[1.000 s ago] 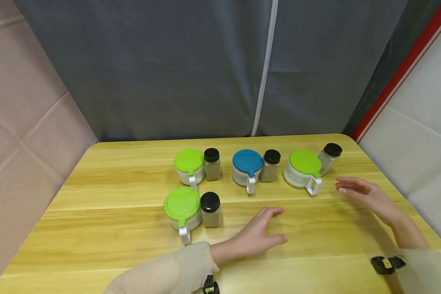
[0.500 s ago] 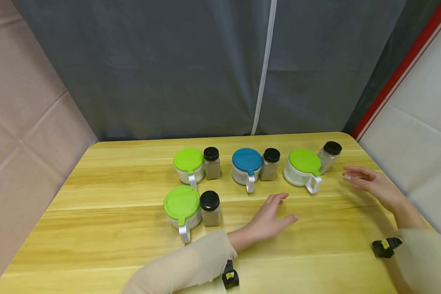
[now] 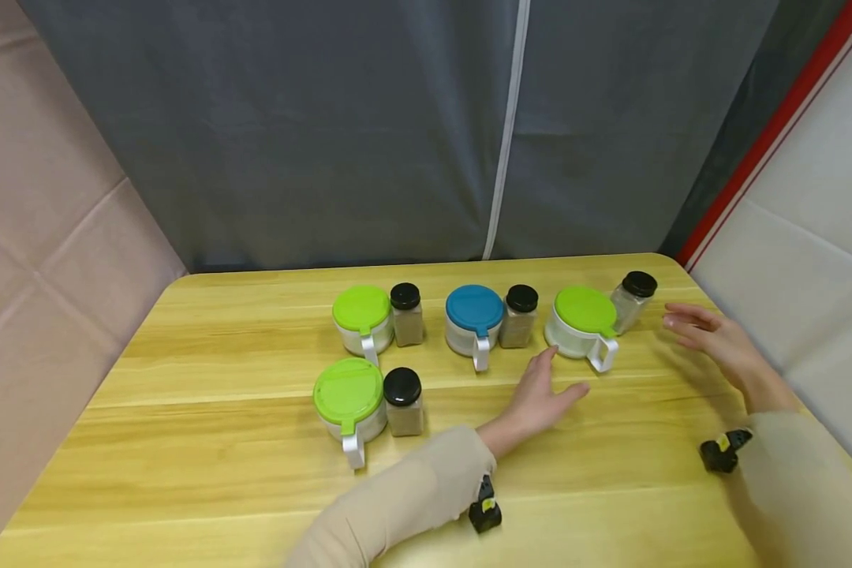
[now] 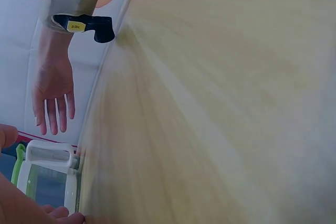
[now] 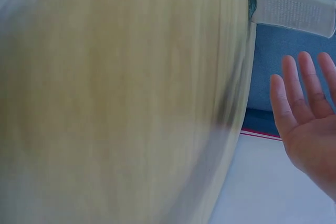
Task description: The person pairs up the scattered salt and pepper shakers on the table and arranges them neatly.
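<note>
In the head view, my left hand (image 3: 536, 402) reaches toward the rightmost green-lidded seasoning jar (image 3: 585, 312), thumb and fingers spread. Its fingertips are close to the jar's white base; I cannot tell whether they touch. The left wrist view shows that jar's white handle (image 4: 50, 153) beyond the hand. My right hand (image 3: 713, 343) hovers just right of a clear spice bottle (image 3: 633, 301) with a black lid, holding nothing. Seen by the right wrist camera, the right hand (image 5: 312, 116) has extended fingers, apart from the clear bottle (image 5: 294, 9). This bottle stands beside the green-lidded jar.
A blue-lidded jar (image 3: 474, 315) with a black-lidded bottle (image 3: 519, 315) stands mid-row. Further left are a green-lidded jar (image 3: 362, 315) and bottle (image 3: 407, 315). In front of those stand another green-lidded jar (image 3: 349, 398) and bottle (image 3: 403, 402). A grey curtain (image 3: 291, 142) hangs behind the table.
My left hand has moved right and forward, up to the rightmost green-lidded jar. My right hand has moved forward beside the clear bottle. The jars and bottles have kept their places.
</note>
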A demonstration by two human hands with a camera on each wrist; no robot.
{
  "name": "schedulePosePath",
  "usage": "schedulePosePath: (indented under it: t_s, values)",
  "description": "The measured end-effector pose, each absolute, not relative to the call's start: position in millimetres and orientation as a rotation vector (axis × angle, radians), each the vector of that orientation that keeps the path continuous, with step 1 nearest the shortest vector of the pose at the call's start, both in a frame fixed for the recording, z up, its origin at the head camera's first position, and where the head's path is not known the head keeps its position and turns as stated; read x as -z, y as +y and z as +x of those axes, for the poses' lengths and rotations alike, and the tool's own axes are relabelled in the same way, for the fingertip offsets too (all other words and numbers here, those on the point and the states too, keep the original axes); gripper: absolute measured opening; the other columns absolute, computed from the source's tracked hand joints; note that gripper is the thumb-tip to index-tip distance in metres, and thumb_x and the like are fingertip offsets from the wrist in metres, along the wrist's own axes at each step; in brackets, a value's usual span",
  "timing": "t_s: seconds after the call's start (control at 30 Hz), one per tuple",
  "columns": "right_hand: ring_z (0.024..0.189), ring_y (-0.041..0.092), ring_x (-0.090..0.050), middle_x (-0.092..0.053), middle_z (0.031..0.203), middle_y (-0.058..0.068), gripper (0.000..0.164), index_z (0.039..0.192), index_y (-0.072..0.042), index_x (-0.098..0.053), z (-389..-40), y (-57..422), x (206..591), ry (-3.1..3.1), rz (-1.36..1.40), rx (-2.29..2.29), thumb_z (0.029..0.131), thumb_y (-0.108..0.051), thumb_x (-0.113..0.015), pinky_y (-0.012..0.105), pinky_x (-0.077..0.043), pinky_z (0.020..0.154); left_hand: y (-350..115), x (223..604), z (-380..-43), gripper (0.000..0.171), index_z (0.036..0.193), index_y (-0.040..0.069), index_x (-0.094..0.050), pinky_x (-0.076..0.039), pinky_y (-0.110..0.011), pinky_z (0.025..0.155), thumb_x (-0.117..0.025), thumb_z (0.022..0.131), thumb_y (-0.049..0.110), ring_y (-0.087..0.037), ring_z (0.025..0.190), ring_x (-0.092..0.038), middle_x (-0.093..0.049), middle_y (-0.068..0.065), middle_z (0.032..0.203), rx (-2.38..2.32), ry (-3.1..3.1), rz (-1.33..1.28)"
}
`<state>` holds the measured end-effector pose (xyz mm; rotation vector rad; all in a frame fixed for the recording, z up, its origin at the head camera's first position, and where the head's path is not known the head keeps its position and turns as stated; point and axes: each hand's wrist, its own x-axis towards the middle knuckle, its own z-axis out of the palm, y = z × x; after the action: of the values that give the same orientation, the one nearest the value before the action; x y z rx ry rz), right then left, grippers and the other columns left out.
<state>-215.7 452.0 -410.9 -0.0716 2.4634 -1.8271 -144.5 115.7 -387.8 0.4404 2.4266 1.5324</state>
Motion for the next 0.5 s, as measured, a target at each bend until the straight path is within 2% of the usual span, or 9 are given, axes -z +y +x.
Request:
schedulePosePath:
  t_s: [0.07, 0.37, 0.5]
  values:
    - [0.094, -0.001, -0.054, -0.053, 0.111, -0.012, 0.06, 0.134, -0.008, -0.036, -217, 449, 409, 2.45, -0.066, 1.861, 0.084, -0.032, -0.059, 0.017, -0.045, 0.075, 121, 389, -147, 0.07, 0.138, 0.01, -0.025, -0.029, -0.03, 0.096, -0.058, 0.083, 0.038, -0.018, 0.122, -0.031, -0.029, -0.007, 0.137, -1.531, 2.444, 0.418]
    - [0.09, -0.005, -0.053, -0.049, 0.106, -0.015, 0.051, 0.134, -0.008, -0.035, -203, 407, 368, 2.499, -0.058, 1.826, 0.089, -0.02, -0.054, 0.016, -0.045, 0.074, 141, 392, -160, 0.073, 0.139, 0.01, -0.019, -0.027, -0.03, 0.097, -0.06, 0.083, 0.032, -0.017, 0.124, -0.025, -0.023, -0.007, 0.139, -1.657, 2.51, 0.391]
    - [0.089, -0.008, -0.051, -0.044, 0.108, -0.015, 0.05, 0.135, -0.011, -0.034, -207, 402, 364, 2.536, -0.051, 1.788, 0.09, -0.021, -0.052, 0.014, -0.043, 0.074, 147, 391, -167, 0.076, 0.14, 0.01, -0.014, -0.024, -0.028, 0.099, -0.061, 0.083, 0.028, -0.016, 0.125, -0.022, -0.02, -0.008, 0.14, -1.741, 2.531, 0.429]
